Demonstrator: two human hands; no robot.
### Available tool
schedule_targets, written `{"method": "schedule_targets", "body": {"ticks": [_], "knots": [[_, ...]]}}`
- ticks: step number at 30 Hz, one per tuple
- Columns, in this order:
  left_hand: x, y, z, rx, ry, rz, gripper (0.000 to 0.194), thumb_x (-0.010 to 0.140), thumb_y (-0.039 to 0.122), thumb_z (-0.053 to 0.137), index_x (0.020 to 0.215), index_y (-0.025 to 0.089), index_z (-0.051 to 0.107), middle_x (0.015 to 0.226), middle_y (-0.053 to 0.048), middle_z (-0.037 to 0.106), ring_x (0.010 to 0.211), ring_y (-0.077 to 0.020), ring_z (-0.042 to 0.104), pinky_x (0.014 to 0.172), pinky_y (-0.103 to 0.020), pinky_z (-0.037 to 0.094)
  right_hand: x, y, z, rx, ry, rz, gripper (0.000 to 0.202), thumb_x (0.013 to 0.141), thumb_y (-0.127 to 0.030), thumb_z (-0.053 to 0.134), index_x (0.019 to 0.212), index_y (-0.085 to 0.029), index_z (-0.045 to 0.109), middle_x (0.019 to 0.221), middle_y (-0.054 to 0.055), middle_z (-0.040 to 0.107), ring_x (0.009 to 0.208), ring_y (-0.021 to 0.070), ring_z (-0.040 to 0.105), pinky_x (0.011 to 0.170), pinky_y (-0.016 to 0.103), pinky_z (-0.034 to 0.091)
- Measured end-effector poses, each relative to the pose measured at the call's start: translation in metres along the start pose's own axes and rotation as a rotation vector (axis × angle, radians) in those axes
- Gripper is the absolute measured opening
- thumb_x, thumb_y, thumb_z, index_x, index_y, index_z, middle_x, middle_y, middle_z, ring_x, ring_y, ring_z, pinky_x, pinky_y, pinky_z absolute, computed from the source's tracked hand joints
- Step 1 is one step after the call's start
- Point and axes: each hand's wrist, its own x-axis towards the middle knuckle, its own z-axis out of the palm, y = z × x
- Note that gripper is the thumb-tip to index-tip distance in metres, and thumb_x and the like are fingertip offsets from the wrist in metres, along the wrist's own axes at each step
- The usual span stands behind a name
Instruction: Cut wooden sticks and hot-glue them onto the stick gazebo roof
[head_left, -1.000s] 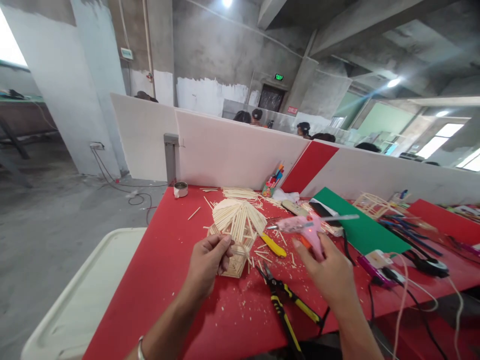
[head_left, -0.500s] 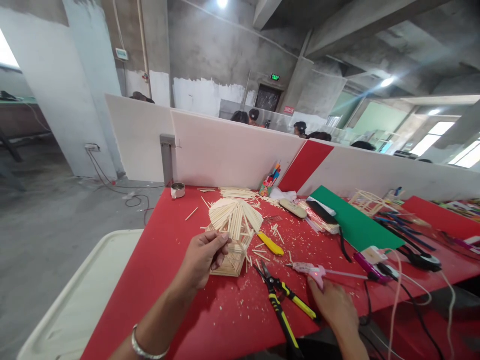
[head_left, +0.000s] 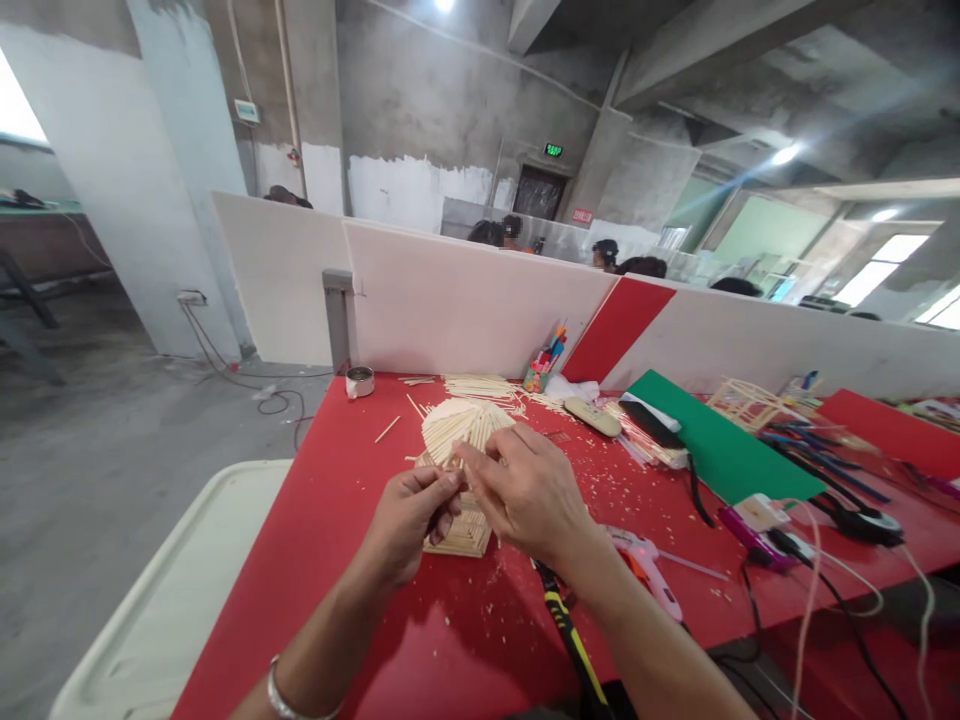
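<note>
Over the front of a model (head_left: 461,540) built from thin wooden sticks, with a fan-shaped stick roof (head_left: 448,422), my two hands meet. My left hand (head_left: 411,515) is closed, thumb pressed to the fingers; whatever it pinches is too small to make out. Right beside it, my right hand (head_left: 536,490) has its fingertips drawn together near the left fingertips. Its grip is partly hidden, and I cannot make out what it holds. A pink hot glue gun (head_left: 649,570) lies on the table to the right. Black-and-yellow pliers (head_left: 574,640) show partly below my right forearm.
Loose sticks (head_left: 480,387) lie at the back of the red table (head_left: 315,560), near a tape roll (head_left: 360,381) and a pen cup (head_left: 536,375). At right are a green board (head_left: 712,440), a purple power strip (head_left: 757,540) and cables. A white partition (head_left: 472,300) stands behind.
My right hand has left the glue gun, which now lies turned on the table, and has moved up and left to my left hand. My left hand has barely moved.
</note>
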Motion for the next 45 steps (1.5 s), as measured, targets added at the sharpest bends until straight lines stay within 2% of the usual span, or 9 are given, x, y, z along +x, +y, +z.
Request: {"method": "schedule_targets", "body": {"ticks": [6,19,24,29,45], "knots": [[0.0005,-0.0022,-0.0020,-0.002,-0.004,-0.008,0.032,0.064,0.042,0.075,0.062,0.013,0.061,0.047,0.003,0.056,0.034,-0.0032,0.043,0.035,-0.016,0.029,-0.0022,0.0063,0.0085,-0.021,-0.023,-0.001,0.033,0.091,-0.030,0.044,0.119,-0.019,0.060,0.079,0.006,0.055,0.078,0.0184,0.045,0.067,0.030,0.036],[0.0010,-0.0029,0.0021,-0.017,0.005,0.034,0.030,0.064,0.041,0.073,0.067,0.012,0.065,0.051,0.002,0.058,0.034,-0.0052,0.044,0.036,-0.018,0.031,-0.0039,0.0048,0.0105,0.001,-0.023,0.031,0.036,0.091,-0.026,0.045,0.122,-0.015,0.058,0.082,0.008,0.055,0.081,0.0200,0.045,0.071,0.032,0.041],[-0.0003,-0.0016,0.0021,0.003,0.002,0.039,0.026,0.067,0.037,0.069,0.060,0.012,0.063,0.051,-0.001,0.059,0.035,-0.0066,0.045,0.037,-0.020,0.032,-0.0045,0.0047,0.0106,0.012,-0.017,0.033,0.036,0.090,-0.025,0.045,0.122,-0.016,0.058,0.082,0.008,0.055,0.081,0.0202,0.045,0.070,0.033,0.041],[-0.0010,-0.0020,0.0011,0.047,-0.006,0.043,0.027,0.071,0.036,0.065,0.059,0.012,0.063,0.044,0.000,0.053,0.035,-0.0073,0.043,0.038,-0.020,0.031,-0.0043,0.0056,0.0109,0.027,-0.035,0.037,0.036,0.091,-0.026,0.043,0.122,-0.014,0.058,0.083,0.008,0.055,0.082,0.0204,0.045,0.071,0.033,0.041],[-0.0018,-0.0014,0.0039,0.142,0.002,0.091,0.033,0.073,0.042,0.062,0.057,0.013,0.065,0.040,0.000,0.050,0.037,-0.0089,0.043,0.041,-0.021,0.033,-0.0046,0.0054,0.0107,0.040,-0.029,0.041,0.036,0.091,-0.025,0.043,0.122,-0.014,0.058,0.083,0.009,0.055,0.081,0.0206,0.046,0.070,0.034,0.043]]}}
